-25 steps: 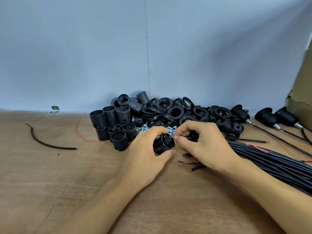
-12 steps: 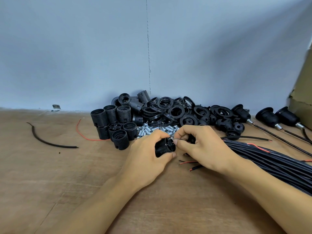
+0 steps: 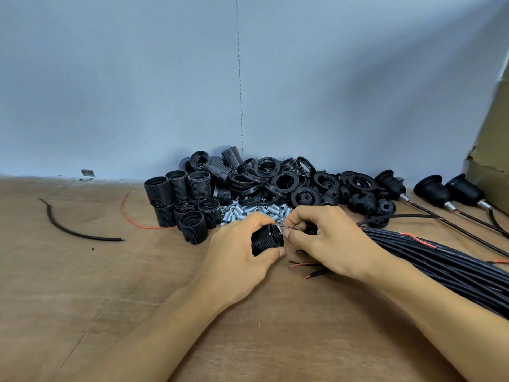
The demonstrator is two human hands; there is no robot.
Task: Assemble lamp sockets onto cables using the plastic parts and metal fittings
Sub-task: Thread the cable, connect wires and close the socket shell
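Soft, even light fills the frame, brighter on the wall [image 3: 358, 78] toward the upper right and dimmer at the upper left. The arms cast only faint shadows on the wooden table [image 3: 82, 299]. The centre is sharp; the corners look stretched and slightly blurred. The black parts lose detail.

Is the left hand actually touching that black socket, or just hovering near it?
Touching. The head view shows the left hand wrapped around the black socket body, thumb pressed under it and fingers over its top, with no gap visible.
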